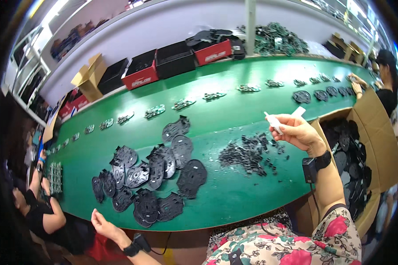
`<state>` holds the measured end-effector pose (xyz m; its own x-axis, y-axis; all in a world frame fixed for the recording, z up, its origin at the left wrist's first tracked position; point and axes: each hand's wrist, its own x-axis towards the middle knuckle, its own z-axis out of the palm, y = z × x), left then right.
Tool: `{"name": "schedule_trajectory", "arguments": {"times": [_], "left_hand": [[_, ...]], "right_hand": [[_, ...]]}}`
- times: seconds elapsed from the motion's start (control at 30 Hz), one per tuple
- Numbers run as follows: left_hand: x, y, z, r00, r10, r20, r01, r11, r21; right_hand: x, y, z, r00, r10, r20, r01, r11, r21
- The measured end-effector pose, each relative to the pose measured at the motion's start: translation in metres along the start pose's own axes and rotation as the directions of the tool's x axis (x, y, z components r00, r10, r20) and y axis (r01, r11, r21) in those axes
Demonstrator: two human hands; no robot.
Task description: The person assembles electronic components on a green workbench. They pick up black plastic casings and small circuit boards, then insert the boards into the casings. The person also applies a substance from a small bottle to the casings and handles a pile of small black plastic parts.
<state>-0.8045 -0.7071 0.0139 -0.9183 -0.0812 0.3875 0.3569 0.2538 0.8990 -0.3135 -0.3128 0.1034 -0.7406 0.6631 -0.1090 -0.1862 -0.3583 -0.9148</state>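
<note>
My right hand is raised over the table's right side, its fingers closed round a small white tool with a thin tip. A flat white end sticks out behind the fingers; whether it belongs to the same tool I cannot tell. Below and left of this hand lies a heap of small black plastic pieces. My left hand hovers at the front edge, fingers loosely bent and apart from the thumb, nothing visible in them. Beyond it, black rounded plastic shells lie in a loose pile.
Green circuit boards run in a row along the green table. A cardboard box of black shells stands at my right. Red and black bins line the back. Co-workers sit at the left and far right.
</note>
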Motion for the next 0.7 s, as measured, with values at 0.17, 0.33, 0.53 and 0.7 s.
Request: {"name": "schedule_trajectory", "arguments": {"times": [0.17,0.33,0.53,0.7], "left_hand": [[-0.037,0.142,0.026,0.902,0.235,0.362,-0.206,0.971,-0.118],[-0.091,0.240,0.153,0.455,0.340,0.823,-0.326,0.924,-0.201],[-0.106,0.199,0.301,0.067,0.437,0.897,-0.807,0.553,-0.209],[-0.120,0.157,0.359,0.061,0.140,0.988,-0.873,0.487,-0.015]], "right_hand": [[-0.047,0.020,-0.034,0.972,-0.178,-0.155,0.165,0.982,-0.098],[-0.063,0.037,-0.064,0.848,-0.300,-0.437,0.161,0.931,-0.328],[-0.021,0.068,-0.082,0.683,-0.584,-0.440,0.005,0.605,-0.796],[-0.019,0.076,-0.095,0.669,-0.562,-0.486,-0.005,0.650,-0.760]]}}
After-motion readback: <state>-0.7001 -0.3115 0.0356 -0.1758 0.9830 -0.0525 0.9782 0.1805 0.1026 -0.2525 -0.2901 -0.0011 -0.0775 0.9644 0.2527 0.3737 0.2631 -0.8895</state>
